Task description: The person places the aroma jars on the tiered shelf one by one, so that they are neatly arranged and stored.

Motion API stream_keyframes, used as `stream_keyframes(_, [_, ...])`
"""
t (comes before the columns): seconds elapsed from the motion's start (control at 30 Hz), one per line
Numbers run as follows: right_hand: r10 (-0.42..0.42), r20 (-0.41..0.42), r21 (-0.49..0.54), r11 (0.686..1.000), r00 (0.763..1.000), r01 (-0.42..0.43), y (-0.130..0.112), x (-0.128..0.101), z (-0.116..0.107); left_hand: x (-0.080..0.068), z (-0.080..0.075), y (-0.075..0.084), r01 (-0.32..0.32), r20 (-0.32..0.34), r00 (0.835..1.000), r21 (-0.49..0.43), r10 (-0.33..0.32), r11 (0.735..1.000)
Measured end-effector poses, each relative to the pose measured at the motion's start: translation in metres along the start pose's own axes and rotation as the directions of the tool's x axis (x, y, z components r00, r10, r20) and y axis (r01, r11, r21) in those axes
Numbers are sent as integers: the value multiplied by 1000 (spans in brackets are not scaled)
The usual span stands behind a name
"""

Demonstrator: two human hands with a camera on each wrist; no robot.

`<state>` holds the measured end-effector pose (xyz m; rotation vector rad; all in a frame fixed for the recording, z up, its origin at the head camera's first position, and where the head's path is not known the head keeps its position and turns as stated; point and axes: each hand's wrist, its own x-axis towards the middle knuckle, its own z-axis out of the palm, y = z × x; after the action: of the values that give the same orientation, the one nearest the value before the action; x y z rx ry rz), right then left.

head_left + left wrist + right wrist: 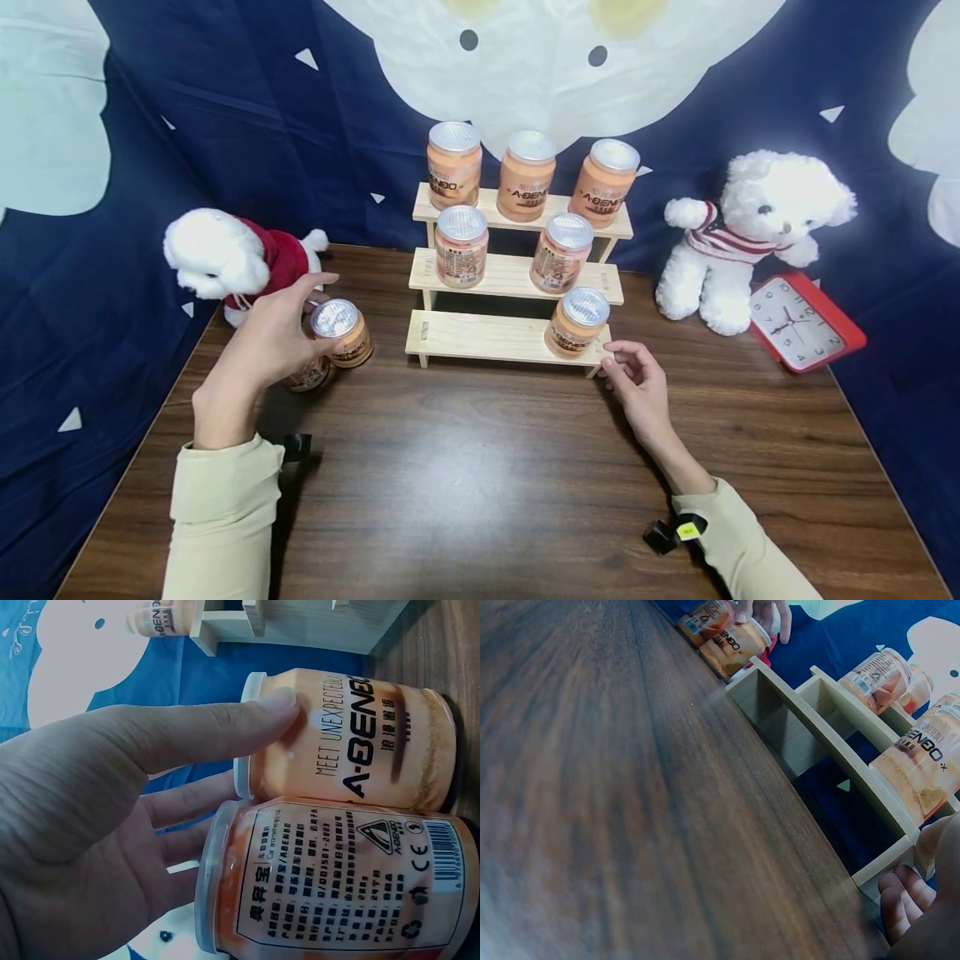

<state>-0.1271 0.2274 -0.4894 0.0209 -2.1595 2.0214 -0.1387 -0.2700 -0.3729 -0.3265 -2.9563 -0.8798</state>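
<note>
My left hand (266, 337) holds an orange labelled jar with a silver lid (348, 337), thumb on its near side and fingers reaching behind it. In the left wrist view the thumb (225, 727) lies just below that jar's lid, and a second jar (337, 877) stands right beside it, back label showing. At the right end of the lowest step of a three-step wooden display rack (480, 333), my right hand (637, 387) grips the board's end with its fingers. One jar (577, 321) sits on that step near those fingers, seen close up in the right wrist view.
Two jars stand on the middle step and three jars (527, 175) on the top step. A white plush dog in red (217, 254) lies at the left. At the right are a white teddy bear (738, 242) and a red clock (802, 321). A blue patterned cloth (247, 108) hangs behind.
</note>
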Motion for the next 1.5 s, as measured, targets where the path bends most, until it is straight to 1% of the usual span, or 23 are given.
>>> stream_keyframes(0.13, [-11, 0, 5, 1000, 1000, 11, 1, 0, 0, 1, 2, 0, -24, -34, 999, 3, 24, 1000])
stream_keyframes(0.33, [-18, 0, 2, 1000, 1000, 18, 2, 0, 0, 1, 3, 4, -7, -59, 998, 32, 9, 999])
stream_keyframes(0.5, [-10, -2, 0, 1000, 1000, 10, 1, 0, 0, -2, 3, 9, -42, -123, 991, 34, 46, 999])
stream_keyframes(0.6, [-15, 0, 5, 1000, 1000, 15, 2, 0, 0, -2, 2, 13, -74, -162, 984, 1, 74, 997])
stream_keyframes(0.7, [-30, 0, 2, 1000, 1000, 30, 2, 0, 0, -2, 2, 18, -101, -186, 978, -53, 89, 994])
stream_keyframes(0.93, [-43, 6, -11, 999, 999, 43, 2, 0, 0, -2, 7, 39, -160, -193, 973, -177, 125, 971])
stream_keyframes(1.07, [-36, 6, -12, 999, 999, 36, 3, 0, 0, 2, 16, 48, -199, -205, 967, -223, 154, 954])
stream_keyframes(1.27, [-31, 6, -14, 999, 1000, 31, 4, 1, -1, 12, 41, 60, -266, -223, 952, -265, 210, 927])
stream_keyframes(1.37, [-30, 6, -12, 999, 1000, 30, 4, 1, -1, 16, 53, 66, -281, -232, 949, -306, 215, 910])
stream_keyframes(1.5, [-31, 8, -13, 999, 999, 31, 3, 1, -1, 18, 65, 73, -296, -253, 943, -352, 214, 888])
